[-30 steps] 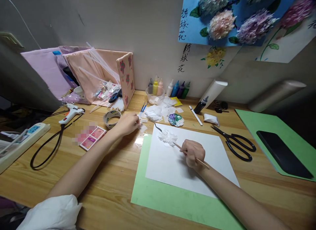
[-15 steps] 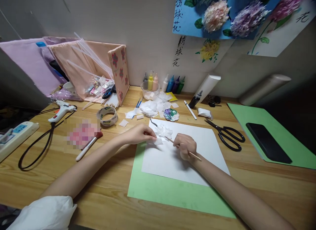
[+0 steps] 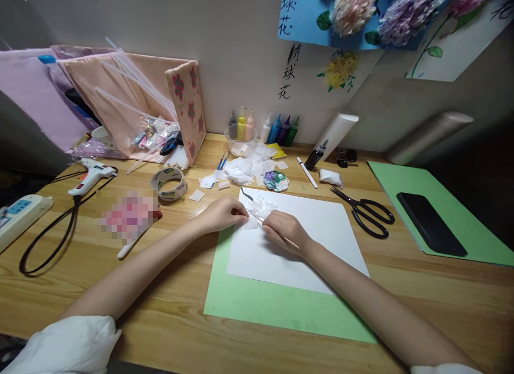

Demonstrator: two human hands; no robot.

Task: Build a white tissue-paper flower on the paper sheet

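My left hand (image 3: 225, 214) is closed in a pinch on a small piece of white tissue paper (image 3: 252, 223) over the left side of a white sheet (image 3: 313, 245). In my right hand (image 3: 286, 230) is a thin wooden stick (image 3: 257, 218), its tip at the tissue piece by my left fingertips. Just beyond both hands a ruffled white tissue flower (image 3: 262, 206) sits on the sheet, partly hidden by my right hand. A dark curved stroke (image 3: 246, 194) shows at its upper left. Green paper (image 3: 281, 315) lies under the white sheet.
Black scissors (image 3: 367, 210) lie right of the sheet. Behind it are loose tissue pieces (image 3: 240, 170), a paint palette (image 3: 275, 180) and several paint bottles (image 3: 275, 130). A tape roll (image 3: 169, 185) and a glue gun (image 3: 92, 177) lie left. A phone (image 3: 431, 224) rests far right.
My right hand has moved left, bringing the stick's tip to the tissue piece at my left fingertips. The left hand keeps its pinch. The whole view has shifted slightly.
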